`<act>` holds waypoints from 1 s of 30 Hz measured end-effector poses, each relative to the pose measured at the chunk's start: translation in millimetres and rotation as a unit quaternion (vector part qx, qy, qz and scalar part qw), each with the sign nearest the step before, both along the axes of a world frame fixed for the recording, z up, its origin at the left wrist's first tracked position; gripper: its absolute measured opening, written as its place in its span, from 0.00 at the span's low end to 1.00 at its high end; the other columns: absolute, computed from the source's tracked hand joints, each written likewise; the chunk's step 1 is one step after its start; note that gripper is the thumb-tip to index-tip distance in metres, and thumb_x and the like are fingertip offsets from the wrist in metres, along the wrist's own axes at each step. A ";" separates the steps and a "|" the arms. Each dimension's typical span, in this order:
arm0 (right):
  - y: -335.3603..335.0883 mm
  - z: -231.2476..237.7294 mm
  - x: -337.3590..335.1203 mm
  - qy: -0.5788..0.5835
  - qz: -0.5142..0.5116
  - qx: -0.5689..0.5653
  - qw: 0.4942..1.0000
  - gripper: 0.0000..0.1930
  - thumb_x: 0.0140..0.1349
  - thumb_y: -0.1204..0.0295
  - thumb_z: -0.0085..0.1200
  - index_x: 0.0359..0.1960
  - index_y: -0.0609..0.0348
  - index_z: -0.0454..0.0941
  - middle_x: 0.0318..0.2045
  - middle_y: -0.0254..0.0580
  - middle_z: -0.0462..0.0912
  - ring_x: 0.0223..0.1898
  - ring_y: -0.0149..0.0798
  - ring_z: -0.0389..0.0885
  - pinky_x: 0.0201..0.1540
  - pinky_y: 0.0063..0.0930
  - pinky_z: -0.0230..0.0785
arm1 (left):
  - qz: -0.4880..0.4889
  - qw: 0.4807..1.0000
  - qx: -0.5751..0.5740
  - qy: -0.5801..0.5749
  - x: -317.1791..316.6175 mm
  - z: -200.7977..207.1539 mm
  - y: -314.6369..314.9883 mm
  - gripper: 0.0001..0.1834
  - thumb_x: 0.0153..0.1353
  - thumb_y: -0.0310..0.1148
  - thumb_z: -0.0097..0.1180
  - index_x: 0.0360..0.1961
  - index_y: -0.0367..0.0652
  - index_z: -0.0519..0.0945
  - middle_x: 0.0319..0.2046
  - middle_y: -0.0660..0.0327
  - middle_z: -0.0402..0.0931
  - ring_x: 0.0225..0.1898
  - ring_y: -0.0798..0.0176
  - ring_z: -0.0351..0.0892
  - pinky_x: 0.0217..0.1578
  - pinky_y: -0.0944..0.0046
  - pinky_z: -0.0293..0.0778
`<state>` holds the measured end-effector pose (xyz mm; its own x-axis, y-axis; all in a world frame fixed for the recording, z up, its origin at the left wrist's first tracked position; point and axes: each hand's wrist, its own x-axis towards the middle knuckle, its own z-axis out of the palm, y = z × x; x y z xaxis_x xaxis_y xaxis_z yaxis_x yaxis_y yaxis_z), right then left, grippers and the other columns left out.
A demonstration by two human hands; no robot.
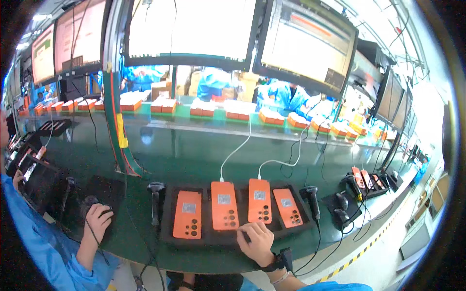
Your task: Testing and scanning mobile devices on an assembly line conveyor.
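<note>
A black tray (206, 240) holds orange phones lying back side up, each with a pale label: a left phone (188, 220), a second phone (223, 211), a third phone (259, 206) and a right phone (287, 208). White cables run into the top ends of the middle two. My right hand (257, 240) is over the tray's front edge, just below the third phone, its fingers loosely bent, its thumb apart and nothing visible in it. Of my left hand (187, 279), only a part by a dark wristband shows at the lower edge; its fingers are hidden.
Handheld scanners stand left (155, 201) and right (313, 201) of the tray. At left, a co-worker's hand (98, 218) rests on a mouse. Monitors (306, 46) hang above. Behind, a shelf carries orange-and-white boxes (238, 111). Another phone tray (374, 189) lies far right.
</note>
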<state>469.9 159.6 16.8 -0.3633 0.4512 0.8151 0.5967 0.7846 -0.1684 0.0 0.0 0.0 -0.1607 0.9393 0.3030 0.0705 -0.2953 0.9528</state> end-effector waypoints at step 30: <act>-18.8 2.8 1.1 0.007 0.005 0.002 1.000 0.03 0.53 0.73 0.59 0.29 0.55 0.80 0.29 0.35 0.81 0.33 0.41 0.79 0.33 0.32 0.74 | 0.021 0.977 -0.198 -0.075 198.8 -263.0 48.4 0.23 0.70 0.43 0.37 0.57 0.36 0.66 0.56 0.51 0.69 0.51 0.47 0.73 0.53 0.54 0.68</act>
<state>471.0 140.8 19.6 -0.3557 0.4439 0.8225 0.5868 0.7910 -0.1732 198.8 48.4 -263.0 -0.2164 0.9698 -0.1127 -0.0739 0.0988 0.9924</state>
